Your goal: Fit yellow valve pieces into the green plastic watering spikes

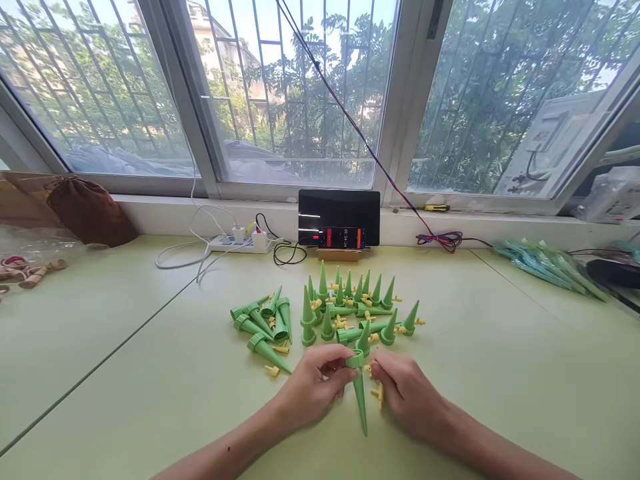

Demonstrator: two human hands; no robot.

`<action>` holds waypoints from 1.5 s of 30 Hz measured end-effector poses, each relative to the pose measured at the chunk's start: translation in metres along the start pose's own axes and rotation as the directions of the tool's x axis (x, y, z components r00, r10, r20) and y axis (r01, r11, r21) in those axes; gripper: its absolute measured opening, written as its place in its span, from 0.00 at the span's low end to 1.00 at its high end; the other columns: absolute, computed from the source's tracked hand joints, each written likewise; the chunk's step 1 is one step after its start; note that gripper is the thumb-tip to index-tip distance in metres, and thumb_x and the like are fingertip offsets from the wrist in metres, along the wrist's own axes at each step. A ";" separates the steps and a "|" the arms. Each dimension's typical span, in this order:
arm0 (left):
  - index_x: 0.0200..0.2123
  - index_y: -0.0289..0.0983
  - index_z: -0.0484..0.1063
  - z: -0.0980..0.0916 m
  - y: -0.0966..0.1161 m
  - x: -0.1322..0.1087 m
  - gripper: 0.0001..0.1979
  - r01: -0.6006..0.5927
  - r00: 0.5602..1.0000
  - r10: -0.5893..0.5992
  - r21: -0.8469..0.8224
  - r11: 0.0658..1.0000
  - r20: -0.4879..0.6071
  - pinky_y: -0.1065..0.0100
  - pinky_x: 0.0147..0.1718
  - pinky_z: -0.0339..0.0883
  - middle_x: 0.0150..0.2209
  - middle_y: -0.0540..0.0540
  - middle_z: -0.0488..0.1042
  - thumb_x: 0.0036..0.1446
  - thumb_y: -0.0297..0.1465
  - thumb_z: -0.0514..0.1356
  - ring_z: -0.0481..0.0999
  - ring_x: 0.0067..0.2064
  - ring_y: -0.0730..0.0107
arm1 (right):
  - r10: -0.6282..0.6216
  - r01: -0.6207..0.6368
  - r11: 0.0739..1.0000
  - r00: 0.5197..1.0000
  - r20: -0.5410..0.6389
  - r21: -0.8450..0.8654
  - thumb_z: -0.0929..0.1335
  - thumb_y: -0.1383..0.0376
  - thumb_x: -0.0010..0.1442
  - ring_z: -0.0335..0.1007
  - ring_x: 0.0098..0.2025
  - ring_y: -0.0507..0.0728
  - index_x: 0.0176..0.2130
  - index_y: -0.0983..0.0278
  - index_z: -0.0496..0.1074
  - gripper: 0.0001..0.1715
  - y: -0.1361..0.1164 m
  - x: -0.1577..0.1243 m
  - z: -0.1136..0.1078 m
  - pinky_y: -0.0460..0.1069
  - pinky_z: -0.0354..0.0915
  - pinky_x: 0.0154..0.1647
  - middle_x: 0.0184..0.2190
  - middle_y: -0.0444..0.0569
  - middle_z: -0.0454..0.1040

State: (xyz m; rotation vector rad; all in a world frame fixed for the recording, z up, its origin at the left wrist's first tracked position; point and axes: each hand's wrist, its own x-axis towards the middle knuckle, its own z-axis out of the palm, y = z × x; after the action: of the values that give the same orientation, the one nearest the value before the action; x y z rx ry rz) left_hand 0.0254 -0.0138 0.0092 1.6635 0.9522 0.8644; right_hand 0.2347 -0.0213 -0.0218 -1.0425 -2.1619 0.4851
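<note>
My left hand (323, 383) is closed on a green plastic watering spike (361, 403), gripping its wide ribbed collar between thumb and fingers. The spike's long tip points down towards me. Close to its right, my right hand (407, 387) pinches a small yellow valve (369, 368), partly hidden by the fingertips. Just below those fingers is another yellow valve (377, 396); whether the hand touches it I cannot tell. Right behind my hands stands an upright green spike (363, 339). A loose yellow valve (272, 371) lies on the table left of my left hand.
Several green spikes (260, 326) lie heaped at the left, and more stand upright behind (323, 283) among yellow valves. At the back of the pale green table (150, 373) are a power strip (240, 244), a phone (343, 238) before a dark screen (340, 203), and bundled cable (440, 240).
</note>
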 end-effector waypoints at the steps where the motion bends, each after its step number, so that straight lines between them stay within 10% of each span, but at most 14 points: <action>1: 0.29 0.34 0.71 0.000 0.000 0.000 0.10 0.000 1.000 0.000 0.006 1.000 -0.003 0.72 0.25 0.60 0.22 0.53 0.64 0.59 0.34 0.62 0.67 0.24 0.74 | 0.009 -0.009 1.000 1.000 -0.004 0.012 0.54 0.65 0.74 0.56 0.25 0.53 0.29 0.59 0.53 0.20 -0.001 0.000 0.000 0.48 0.53 0.27 0.24 0.42 0.63; 20: 0.31 0.35 0.71 -0.001 -0.002 0.000 0.09 0.020 1.000 -0.021 -0.059 0.998 -0.021 0.73 0.24 0.60 0.20 0.55 0.63 0.59 0.35 0.64 0.65 0.23 0.75 | -0.092 0.091 0.995 0.996 0.018 0.043 0.57 0.62 0.76 0.70 0.31 0.56 0.40 0.62 0.71 0.18 0.001 -0.001 -0.011 0.48 0.63 0.32 0.31 0.48 0.74; 45: 0.28 0.36 0.73 0.000 0.003 -0.006 0.09 -0.068 0.997 0.076 0.217 0.974 -0.028 0.72 0.30 0.62 0.24 0.50 0.68 0.60 0.33 0.62 0.68 0.29 0.71 | -0.074 0.074 0.997 0.997 -0.038 -0.019 0.56 0.63 0.75 0.54 0.22 0.51 0.25 0.60 0.55 0.24 -0.007 0.001 -0.005 0.48 0.51 0.25 0.20 0.41 0.61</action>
State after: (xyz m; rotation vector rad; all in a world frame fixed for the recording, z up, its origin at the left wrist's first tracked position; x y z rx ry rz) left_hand 0.0231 -0.0201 0.0112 1.8826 1.0459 0.8659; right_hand 0.2342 -0.0250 -0.0134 -0.9695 -2.1658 0.4094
